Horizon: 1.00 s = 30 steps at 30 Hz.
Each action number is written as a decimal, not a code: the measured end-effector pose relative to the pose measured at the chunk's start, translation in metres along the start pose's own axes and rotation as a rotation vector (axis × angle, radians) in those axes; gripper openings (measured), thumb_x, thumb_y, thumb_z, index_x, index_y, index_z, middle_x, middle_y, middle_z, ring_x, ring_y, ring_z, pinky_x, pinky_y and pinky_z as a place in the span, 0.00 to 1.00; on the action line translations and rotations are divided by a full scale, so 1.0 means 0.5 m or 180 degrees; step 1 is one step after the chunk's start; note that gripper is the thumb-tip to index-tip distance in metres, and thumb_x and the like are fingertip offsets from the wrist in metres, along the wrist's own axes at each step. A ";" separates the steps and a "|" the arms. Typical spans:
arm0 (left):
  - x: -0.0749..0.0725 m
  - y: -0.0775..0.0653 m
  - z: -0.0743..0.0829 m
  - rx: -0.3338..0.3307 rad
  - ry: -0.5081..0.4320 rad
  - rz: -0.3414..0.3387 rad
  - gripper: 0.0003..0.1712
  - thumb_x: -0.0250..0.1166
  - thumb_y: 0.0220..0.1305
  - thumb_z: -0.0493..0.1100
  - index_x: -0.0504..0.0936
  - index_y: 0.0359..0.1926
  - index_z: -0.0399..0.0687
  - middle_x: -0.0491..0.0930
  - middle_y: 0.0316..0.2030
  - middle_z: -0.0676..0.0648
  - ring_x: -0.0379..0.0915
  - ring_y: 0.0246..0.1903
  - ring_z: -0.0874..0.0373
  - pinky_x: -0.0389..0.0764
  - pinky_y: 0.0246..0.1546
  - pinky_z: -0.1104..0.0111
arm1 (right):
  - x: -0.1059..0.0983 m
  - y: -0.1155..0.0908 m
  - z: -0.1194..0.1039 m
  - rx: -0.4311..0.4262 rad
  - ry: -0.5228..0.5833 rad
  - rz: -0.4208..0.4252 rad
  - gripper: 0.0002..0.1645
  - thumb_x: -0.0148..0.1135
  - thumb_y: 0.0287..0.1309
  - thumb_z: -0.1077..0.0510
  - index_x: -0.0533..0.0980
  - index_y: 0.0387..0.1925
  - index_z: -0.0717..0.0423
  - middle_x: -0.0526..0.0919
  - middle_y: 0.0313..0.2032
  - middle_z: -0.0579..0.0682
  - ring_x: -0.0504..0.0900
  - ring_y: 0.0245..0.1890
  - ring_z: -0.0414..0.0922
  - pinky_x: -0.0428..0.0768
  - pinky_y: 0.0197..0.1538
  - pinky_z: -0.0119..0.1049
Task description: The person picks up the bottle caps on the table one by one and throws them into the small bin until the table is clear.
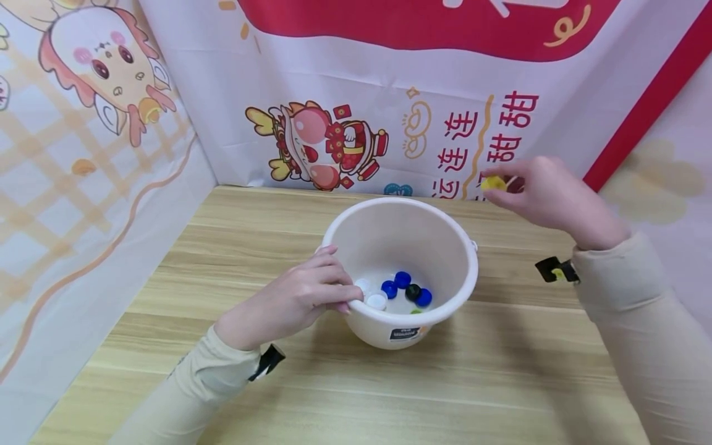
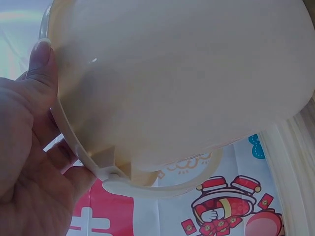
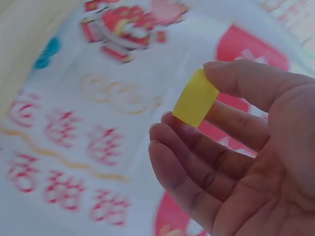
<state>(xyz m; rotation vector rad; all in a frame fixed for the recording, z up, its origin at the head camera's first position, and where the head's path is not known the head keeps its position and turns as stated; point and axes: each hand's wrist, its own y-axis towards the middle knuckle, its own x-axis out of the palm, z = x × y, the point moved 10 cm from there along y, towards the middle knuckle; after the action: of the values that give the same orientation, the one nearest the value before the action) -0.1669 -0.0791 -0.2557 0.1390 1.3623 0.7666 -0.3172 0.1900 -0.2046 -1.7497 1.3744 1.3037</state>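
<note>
A cream plastic bucket (image 1: 400,238) stands upright on the wooden table. My left hand (image 1: 300,290) grips its near-left rim; in the left wrist view the thumb (image 2: 42,61) lies against the outer wall and the other fingers go over the rim. Up to the right of the bucket, my right hand (image 1: 547,194) pinches a yellow bottle cap (image 3: 197,98) between thumb and fingertips, apart from the bucket. On the bucket's floor lie white caps (image 1: 377,301), blue caps (image 1: 403,280), a black cap (image 1: 413,292) and a yellow-green piece (image 1: 416,311) partly hidden by the near rim.
The bucket's white handle (image 2: 162,191) hangs along its far side. A printed cloth backdrop (image 1: 222,80) rises behind the table (image 1: 267,383), with further cloth on the left and right sides. Black straps with small devices (image 1: 556,270) sit at both wrists.
</note>
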 end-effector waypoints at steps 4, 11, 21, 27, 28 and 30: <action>0.001 -0.001 -0.002 0.0004 0.0002 0.0008 0.15 0.73 0.56 0.37 0.88 0.46 0.49 0.83 0.40 0.53 0.74 0.46 0.57 0.60 0.69 0.46 | -0.027 -0.008 -0.076 -0.0314 -0.0166 0.0111 0.28 0.71 0.58 0.49 0.79 0.58 0.56 0.84 0.44 0.59 0.80 0.35 0.50 0.82 0.28 0.37; 0.002 -0.001 -0.003 -0.0012 0.0025 -0.0016 0.18 0.74 0.54 0.36 0.88 0.47 0.49 0.83 0.41 0.52 0.74 0.47 0.57 0.59 0.69 0.48 | -0.043 -0.014 -0.170 -0.0782 -0.0453 0.0183 0.23 0.73 0.57 0.52 0.82 0.54 0.54 0.85 0.33 0.51 0.75 0.22 0.45 0.76 0.22 0.35; 0.003 0.000 0.000 0.0045 0.0066 -0.0020 0.18 0.75 0.53 0.37 0.87 0.47 0.49 0.83 0.41 0.51 0.74 0.48 0.55 0.60 0.69 0.47 | -0.035 -0.007 -0.222 -0.0919 -0.0582 0.0019 0.24 0.72 0.58 0.52 0.81 0.56 0.52 0.83 0.28 0.47 0.74 0.23 0.45 0.75 0.24 0.37; 0.003 -0.001 0.000 0.0048 0.0065 -0.0015 0.17 0.75 0.54 0.37 0.87 0.47 0.49 0.83 0.41 0.51 0.74 0.47 0.55 0.60 0.69 0.47 | -0.019 -0.002 -0.233 -0.0807 -0.0478 -0.0138 0.25 0.72 0.58 0.52 0.81 0.57 0.52 0.83 0.33 0.49 0.76 0.26 0.45 0.76 0.24 0.37; 0.003 -0.001 -0.001 0.0040 0.0063 -0.0017 0.17 0.75 0.53 0.36 0.87 0.47 0.49 0.83 0.41 0.51 0.74 0.48 0.55 0.60 0.69 0.47 | -0.016 -0.002 -0.236 -0.0799 -0.0459 -0.0160 0.25 0.72 0.58 0.52 0.81 0.56 0.52 0.83 0.34 0.49 0.76 0.27 0.46 0.77 0.25 0.37; 0.003 -0.001 -0.002 0.0031 0.0068 -0.0016 0.17 0.75 0.53 0.36 0.87 0.47 0.50 0.83 0.41 0.51 0.74 0.47 0.55 0.60 0.69 0.47 | -0.006 -0.001 -0.243 -0.0801 -0.0436 -0.0213 0.25 0.72 0.58 0.52 0.81 0.56 0.51 0.83 0.36 0.50 0.76 0.28 0.46 0.78 0.26 0.37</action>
<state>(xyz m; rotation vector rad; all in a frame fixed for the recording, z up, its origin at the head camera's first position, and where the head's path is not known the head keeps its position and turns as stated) -0.1673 -0.0790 -0.2575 0.1353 1.3862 0.7593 -0.2747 0.0872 -0.1563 -1.8120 1.1059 1.5834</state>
